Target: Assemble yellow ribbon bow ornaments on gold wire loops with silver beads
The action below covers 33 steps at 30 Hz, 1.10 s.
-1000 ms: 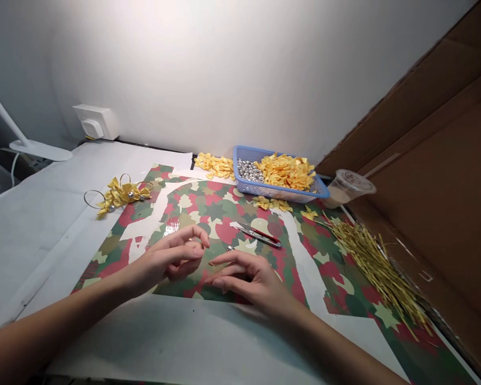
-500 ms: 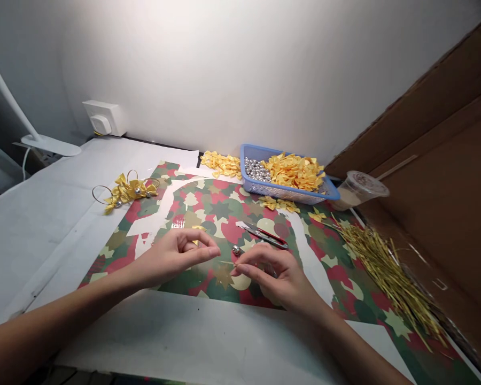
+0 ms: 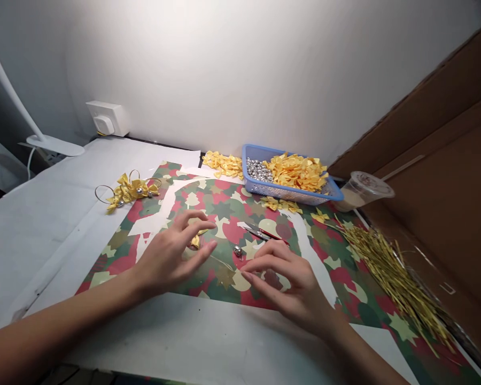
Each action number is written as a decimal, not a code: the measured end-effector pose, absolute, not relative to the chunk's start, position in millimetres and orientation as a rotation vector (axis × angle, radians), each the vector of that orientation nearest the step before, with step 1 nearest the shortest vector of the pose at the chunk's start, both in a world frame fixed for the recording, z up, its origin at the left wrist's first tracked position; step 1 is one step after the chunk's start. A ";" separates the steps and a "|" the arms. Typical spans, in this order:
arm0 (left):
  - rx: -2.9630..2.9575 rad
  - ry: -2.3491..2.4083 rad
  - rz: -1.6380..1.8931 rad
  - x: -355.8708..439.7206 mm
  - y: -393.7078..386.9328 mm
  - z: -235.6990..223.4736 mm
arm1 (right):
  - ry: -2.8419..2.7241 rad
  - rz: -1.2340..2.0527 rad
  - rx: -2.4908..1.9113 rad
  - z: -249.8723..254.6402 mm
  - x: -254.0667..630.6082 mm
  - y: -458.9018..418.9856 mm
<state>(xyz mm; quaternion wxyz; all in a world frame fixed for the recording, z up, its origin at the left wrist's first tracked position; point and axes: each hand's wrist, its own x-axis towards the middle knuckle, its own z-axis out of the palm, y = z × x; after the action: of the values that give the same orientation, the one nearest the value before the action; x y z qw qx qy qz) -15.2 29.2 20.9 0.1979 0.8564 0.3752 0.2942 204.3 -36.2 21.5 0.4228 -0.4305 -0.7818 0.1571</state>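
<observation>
A yellow bow (image 3: 195,242) is partly hidden behind the wide-open left hand (image 3: 166,259); the right hand (image 3: 294,280) is held narrow near a thin strand (image 3: 223,263), any grip unclear. A silver bell (image 3: 238,251) is seen between them on patterned paper (image 3: 214,200).

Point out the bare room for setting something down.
Free: white paper between the lamp base and yellow bow cluster; the near white strip between the forearms. Crowded: around the blue basket, plastic cup, golden twist ties, and silver bell near the right hand.
</observation>
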 end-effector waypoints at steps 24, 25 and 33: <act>2.355 1.012 0.635 -14.8 28.0 26.5 | -2.066 0.428 -1.266 -8.3 222.6 -17.6; 2.368 1.031 0.636 -14.9 30.0 26.7 | -2.053 0.476 -1.290 -10.5 222.1 -16.2; 2.455 1.049 0.630 -15.0 29.1 23.6 | -2.008 0.633 -1.322 -12.8 213.4 -13.4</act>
<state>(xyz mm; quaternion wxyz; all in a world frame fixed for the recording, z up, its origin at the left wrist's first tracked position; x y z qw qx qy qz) -15.0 29.1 23.6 0.1980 0.8773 0.3749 0.2251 213.4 -13.4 -12.8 0.3218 -0.5035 -0.7647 0.2411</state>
